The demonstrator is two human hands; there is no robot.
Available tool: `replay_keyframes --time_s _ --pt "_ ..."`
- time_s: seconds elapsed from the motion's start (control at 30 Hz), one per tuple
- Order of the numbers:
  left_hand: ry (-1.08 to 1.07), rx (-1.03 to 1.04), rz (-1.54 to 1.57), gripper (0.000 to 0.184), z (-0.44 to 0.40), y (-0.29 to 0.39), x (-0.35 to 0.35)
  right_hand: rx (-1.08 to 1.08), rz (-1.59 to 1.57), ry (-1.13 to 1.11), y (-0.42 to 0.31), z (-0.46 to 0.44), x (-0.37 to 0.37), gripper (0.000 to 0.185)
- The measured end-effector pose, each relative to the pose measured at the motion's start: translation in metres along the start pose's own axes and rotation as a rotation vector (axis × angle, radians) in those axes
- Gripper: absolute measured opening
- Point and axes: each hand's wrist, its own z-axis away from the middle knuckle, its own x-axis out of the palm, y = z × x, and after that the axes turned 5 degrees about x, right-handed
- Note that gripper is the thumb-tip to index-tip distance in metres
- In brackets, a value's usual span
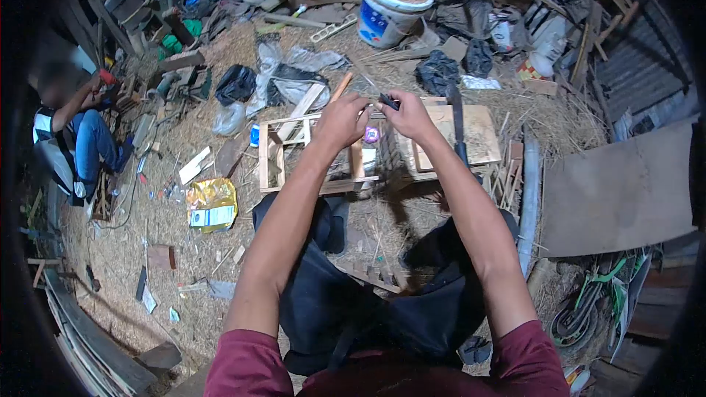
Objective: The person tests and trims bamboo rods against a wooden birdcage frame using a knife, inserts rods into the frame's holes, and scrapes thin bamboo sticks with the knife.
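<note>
My right hand [409, 114] is closed around a black-handled tool [388, 101]. A thin pale line, perhaps its blade, runs up and left from the handle. Close beside it, my left hand [343, 120] is pinched shut, its fingertips almost meeting the tool; whatever they hold is too small to make out. Below the hands lies a light wooden frame [271, 165] of narrow slats. A small purple round object [372, 134] sits between my wrists. Right of my right hand, a dark long-bladed knife [457, 121] rests across a wooden board [478, 136].
A white bucket [373, 26] stands ahead, near black plastic bags [437, 71]. A yellow packet [212, 206] lies on the straw-covered ground at left. Another person [84, 132] sits at far left. A grey pipe [529, 198] and flat sheet [618, 191] are at right.
</note>
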Motion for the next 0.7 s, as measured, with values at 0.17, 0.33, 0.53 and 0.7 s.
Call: replay_keyframes --time_s 0.17,0.33,0.53,0.7 --pt "0.051 0.007 0.040 0.019 -0.012 0.043 0.008 -0.150 0.007 0.112 -0.004 0.033 -0.036 0.022" --pt "0.092 0.067 0.094 0.017 -0.017 0.072 0.025 -0.161 -0.047 0.224 0.002 0.066 -0.058 0.024" --pt "0.034 -0.029 0.244 0.020 -0.016 0.079 0.078 -0.210 0.040 0.737 0.021 0.108 -0.062 0.029" --pt "-0.110 -0.256 0.223 0.026 0.015 0.074 0.131 0.134 0.103 0.546 0.064 0.173 -0.027 0.021"
